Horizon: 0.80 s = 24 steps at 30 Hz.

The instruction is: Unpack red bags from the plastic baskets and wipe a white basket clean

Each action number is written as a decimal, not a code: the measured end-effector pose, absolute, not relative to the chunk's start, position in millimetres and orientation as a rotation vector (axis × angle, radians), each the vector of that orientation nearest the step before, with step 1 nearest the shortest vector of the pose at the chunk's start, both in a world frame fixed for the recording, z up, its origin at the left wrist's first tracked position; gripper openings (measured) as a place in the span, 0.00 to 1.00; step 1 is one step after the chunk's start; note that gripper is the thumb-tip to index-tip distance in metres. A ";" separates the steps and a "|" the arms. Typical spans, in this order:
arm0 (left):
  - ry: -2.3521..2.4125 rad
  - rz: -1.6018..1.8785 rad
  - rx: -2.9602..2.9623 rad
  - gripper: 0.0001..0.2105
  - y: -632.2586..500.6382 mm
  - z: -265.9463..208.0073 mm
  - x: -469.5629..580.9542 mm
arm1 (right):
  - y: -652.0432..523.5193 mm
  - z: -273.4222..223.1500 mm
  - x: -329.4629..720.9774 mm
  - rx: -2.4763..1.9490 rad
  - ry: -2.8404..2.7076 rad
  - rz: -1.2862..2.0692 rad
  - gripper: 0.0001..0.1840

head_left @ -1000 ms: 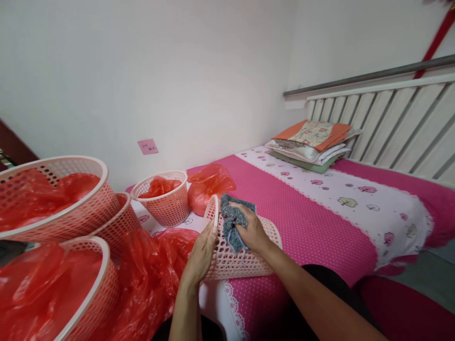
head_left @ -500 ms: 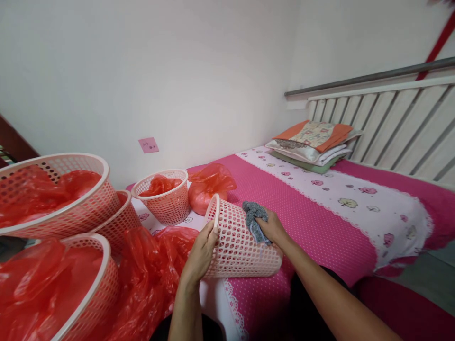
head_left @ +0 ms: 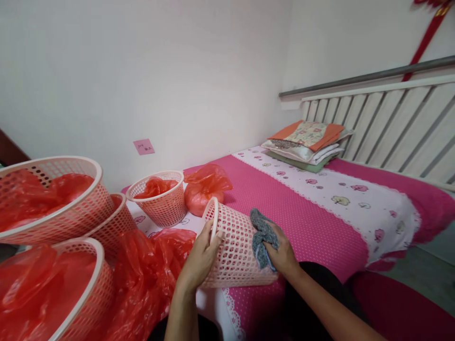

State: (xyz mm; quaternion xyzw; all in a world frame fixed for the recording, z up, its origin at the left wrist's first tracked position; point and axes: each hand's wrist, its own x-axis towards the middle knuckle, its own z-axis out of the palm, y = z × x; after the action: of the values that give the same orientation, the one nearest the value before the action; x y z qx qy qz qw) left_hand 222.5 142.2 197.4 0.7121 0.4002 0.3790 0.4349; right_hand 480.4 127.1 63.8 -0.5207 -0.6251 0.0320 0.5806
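Observation:
A pink perforated plastic basket (head_left: 232, 246) lies tilted on its side in front of me, its rim facing left. My left hand (head_left: 201, 255) grips that rim, thumb outside and the other fingers partly hidden. In my right hand (head_left: 284, 253) is a bunched grey cloth (head_left: 263, 239), pressed against the basket's side near its base. Just behind the basket sits a tied red plastic bag (head_left: 204, 192). Crumpled red plastic bags (head_left: 149, 270) lie to the left of my left forearm.
Several pink baskets with red bags stand on the left, including a small one (head_left: 167, 208), a large one (head_left: 71, 210) and a near one (head_left: 97, 293). Folded bedding (head_left: 305, 139) rests on the pink bedspread (head_left: 302, 213) by the white slatted headboard (head_left: 384, 132).
My right hand and the cloth have moved down and slightly right along the basket's side, toward its base. My left hand keeps its hold on the rim. The view has shifted slightly right.

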 end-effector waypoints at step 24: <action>1.050 1.006 1.625 0.21 157.3 182.4 214.2 | 94.5 47.2 483.3 -1.198 -1.641 0.139 0.32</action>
State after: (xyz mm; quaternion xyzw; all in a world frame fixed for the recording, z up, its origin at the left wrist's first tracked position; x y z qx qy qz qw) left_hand 214.2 157.3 182.4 0.6609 0.4268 0.4092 0.4621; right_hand 483.3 94.5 47.2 -0.5007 -0.6859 0.0580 0.5248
